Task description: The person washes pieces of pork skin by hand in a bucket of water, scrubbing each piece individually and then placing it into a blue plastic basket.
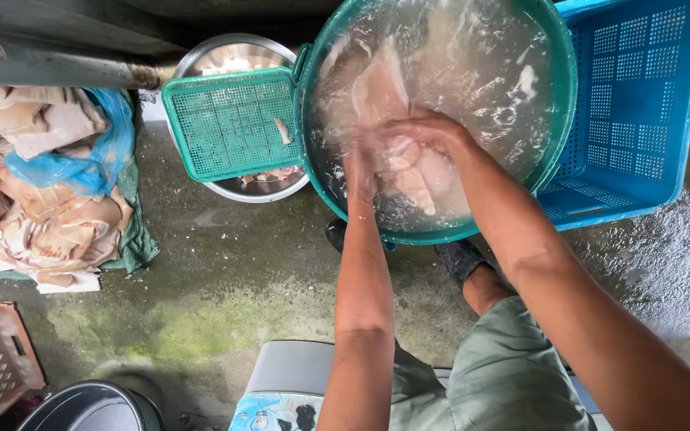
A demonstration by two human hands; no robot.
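A round green basin full of cloudy water holds several pale pieces of raw meat. Both my hands are down in the water. My left hand and my right hand meet over one pale piece of meat near the basin's front, gripping and rubbing it. Motion blurs the fingers, so the exact hold is hard to make out.
A green perforated tray with a scrap of meat lies over a metal bowl on the left. A blue crate is at right. A pile of raw meat on blue plastic lies far left on the wet concrete floor.
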